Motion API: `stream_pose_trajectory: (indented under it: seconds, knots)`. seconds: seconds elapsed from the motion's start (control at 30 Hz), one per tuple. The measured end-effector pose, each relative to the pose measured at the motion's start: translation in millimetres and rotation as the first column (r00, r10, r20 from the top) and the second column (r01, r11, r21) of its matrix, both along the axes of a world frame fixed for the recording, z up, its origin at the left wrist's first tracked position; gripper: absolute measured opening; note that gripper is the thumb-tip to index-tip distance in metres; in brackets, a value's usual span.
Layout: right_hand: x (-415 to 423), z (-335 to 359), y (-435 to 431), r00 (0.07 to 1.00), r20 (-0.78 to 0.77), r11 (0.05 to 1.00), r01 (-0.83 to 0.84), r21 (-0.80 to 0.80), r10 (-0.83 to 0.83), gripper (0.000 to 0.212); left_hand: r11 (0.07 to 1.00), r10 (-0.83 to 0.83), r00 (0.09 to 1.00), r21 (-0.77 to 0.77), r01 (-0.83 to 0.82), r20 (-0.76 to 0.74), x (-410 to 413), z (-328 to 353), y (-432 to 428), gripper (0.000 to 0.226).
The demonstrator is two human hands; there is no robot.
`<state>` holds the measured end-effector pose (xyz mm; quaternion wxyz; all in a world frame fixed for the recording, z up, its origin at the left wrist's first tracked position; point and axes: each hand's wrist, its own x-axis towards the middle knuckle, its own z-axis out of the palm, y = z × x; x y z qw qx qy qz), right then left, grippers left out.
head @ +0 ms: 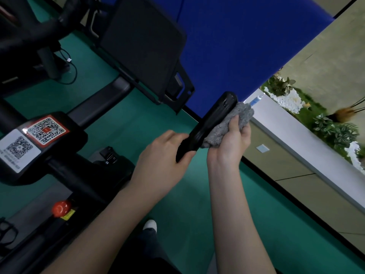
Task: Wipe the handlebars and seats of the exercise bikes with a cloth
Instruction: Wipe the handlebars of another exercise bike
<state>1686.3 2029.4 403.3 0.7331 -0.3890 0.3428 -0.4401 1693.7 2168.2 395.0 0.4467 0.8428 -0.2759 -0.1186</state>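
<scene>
Below my fingers (235, 125) I see green floor (126, 123); a grey bike base bar (102, 99) rests on it left of them, a black cable (74, 72) beyond.

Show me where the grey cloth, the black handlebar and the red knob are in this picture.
grey cloth (217, 135): head view, on its fuzzy bunched middle.
black handlebar (214, 117): head view, on its glossy upper stretch.
red knob (61, 207): head view, on its rounded top.
</scene>
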Motion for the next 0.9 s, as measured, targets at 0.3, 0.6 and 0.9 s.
stream_pose_trajectory:
  seconds: [0.3,0.6,0.9]
  knots:
    - [-7.4,-18.3,3.5,0.993,-0.050,0.990,-0.105,0.092,0.110,0.015,1.000,0.017,1.000,-0.013,-0.017,-0.012,-1.7,0.6,-0.2,0.036]
    - [-19.1,-26.6,4.2,0.922,-0.154,0.926,-0.323,0.194,0.354,0.019,1.000,0.015,1.000,-0.018,-0.015,-0.015,-2.3,-0.9,-0.8,0.038]
    - [-47.7,-43.0,34.3,0.939,-0.078,0.928,-0.316,0.197,0.336,0.018,1.000,0.022,1.000,-0.018,-0.022,0.004,-2.0,-2.5,-0.2,0.041]
